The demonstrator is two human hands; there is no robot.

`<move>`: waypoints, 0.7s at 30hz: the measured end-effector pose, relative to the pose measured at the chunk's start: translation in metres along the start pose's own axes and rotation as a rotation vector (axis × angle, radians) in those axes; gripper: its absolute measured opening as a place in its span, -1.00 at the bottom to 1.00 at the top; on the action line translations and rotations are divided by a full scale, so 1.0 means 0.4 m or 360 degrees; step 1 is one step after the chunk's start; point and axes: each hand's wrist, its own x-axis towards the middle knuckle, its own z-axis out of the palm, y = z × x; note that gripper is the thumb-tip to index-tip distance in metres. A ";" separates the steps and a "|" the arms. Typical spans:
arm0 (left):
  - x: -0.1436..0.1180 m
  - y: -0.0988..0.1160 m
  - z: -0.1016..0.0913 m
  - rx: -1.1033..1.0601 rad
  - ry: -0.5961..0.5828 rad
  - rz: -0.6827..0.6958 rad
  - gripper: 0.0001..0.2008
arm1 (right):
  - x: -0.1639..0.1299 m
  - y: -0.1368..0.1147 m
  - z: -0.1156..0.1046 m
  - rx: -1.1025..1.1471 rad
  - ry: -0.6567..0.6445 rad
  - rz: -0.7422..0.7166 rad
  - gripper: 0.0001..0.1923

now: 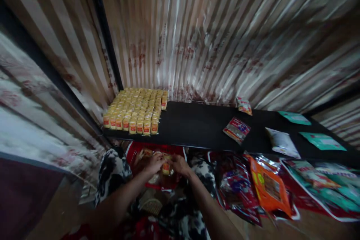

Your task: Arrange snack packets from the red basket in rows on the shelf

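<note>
Nearest, both forearms reaching forward over a black-and-white patterned cloth (112, 172). Left hand (154, 163) and right hand (179, 165) meeting just below the near edge of the black shelf (194, 125), fingers of both curled around one small yellow packet (166, 168) held between them. Packet yellow above with a red band lower down; printing on it too small and blurred to read. Under the hands, a red basket (132, 152), tucked just beneath the shelf edge.

To the right of the hands, below the shelf, a heap of glossy pouches: an orange pouch (270, 189), dark red ones, teal ones further right. Lettering present on them but illegible.

On the shelf, at its left end, a tight block of yellow packets (135, 110) in rows, each with the same red label strip facing front; no words legible. Mid-shelf, a red and white sachet (236, 129); right of it a white pouch (282, 142) and two teal packets (322, 141). At the shelf's back edge, another small sachet (244, 105).

Behind the shelf, a striped corrugated wall (210, 37) with reddish marks.
</note>
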 end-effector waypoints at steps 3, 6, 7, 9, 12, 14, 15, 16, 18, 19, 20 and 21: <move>-0.020 0.032 -0.006 -0.0054 -0.0096 0.0118 -0.77 | -0.005 -0.024 -0.029 0.0299 0.0048 -0.0001 -0.61; -0.025 0.046 0.002 -0.0068 -0.0107 0.0291 -0.75 | -0.018 -0.048 -0.055 0.0510 0.0062 -0.0034 -0.53; -0.024 0.051 0.005 -0.0070 -0.0089 0.0325 -0.75 | -0.023 -0.055 -0.063 0.0574 0.0072 -0.0035 -0.51; -0.021 0.067 0.011 -0.0062 -0.0040 0.0361 -0.76 | -0.032 -0.070 -0.075 0.0776 0.0082 -0.0058 -0.49; -0.017 0.108 0.016 -0.0032 0.0054 0.0369 -0.78 | -0.043 -0.087 -0.088 0.1223 0.0073 -0.0091 -0.48; -0.012 0.140 0.021 -0.0025 0.0122 0.0404 -0.79 | -0.046 -0.095 -0.094 0.1418 0.0100 -0.0098 -0.45; -0.008 0.155 0.024 -0.0025 0.0147 0.0423 -0.79 | -0.045 -0.097 -0.097 0.1446 0.0120 -0.0102 -0.43; -0.003 0.169 0.027 -0.0030 0.0166 0.0451 -0.79 | -0.042 -0.099 -0.100 0.1437 0.0133 -0.0113 -0.43; 0.013 0.191 0.036 -0.0036 0.0206 0.0501 -0.79 | -0.029 -0.100 -0.105 0.1372 0.0173 -0.0160 -0.43; 0.023 0.201 0.040 -0.0032 0.0227 0.0523 -0.79 | -0.020 -0.100 -0.109 0.1342 0.0195 -0.0194 -0.43; 0.034 0.211 0.045 -0.0022 0.0245 0.0545 -0.79 | -0.008 -0.101 -0.113 0.1318 0.0223 -0.0229 -0.43; 0.046 0.222 0.049 -0.0002 0.0263 0.0566 -0.78 | 0.005 -0.101 -0.119 0.1293 0.0267 -0.0269 -0.44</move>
